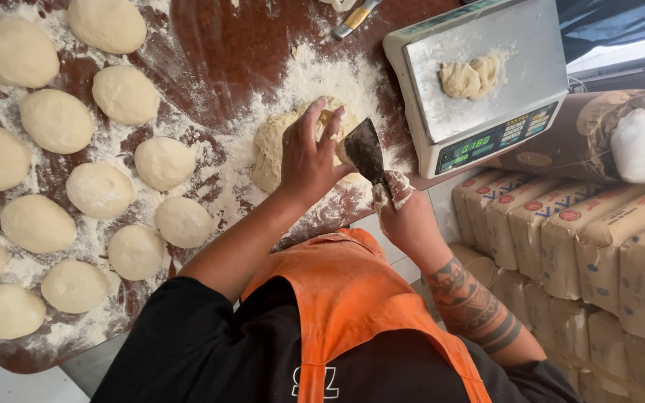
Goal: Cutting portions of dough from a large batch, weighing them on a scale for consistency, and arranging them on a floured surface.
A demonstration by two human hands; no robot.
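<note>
My left hand [309,154] presses down on a lump of pale dough [276,143] lying in loose flour on the brown table [225,45]. My right hand [404,216], dusted with flour, grips a dark metal dough scraper [365,151] whose blade stands against the right side of the lump, next to my left fingers. A small piece of dough [472,77] rests on the steel pan of a digital scale [487,119] to the right.
Several round dough balls [98,190] lie in rows over the floured left part of the table. Another tool with a yellow handle [354,19] lies at the far edge. Stacked paper flour sacks [599,246] stand to the right, below the scale.
</note>
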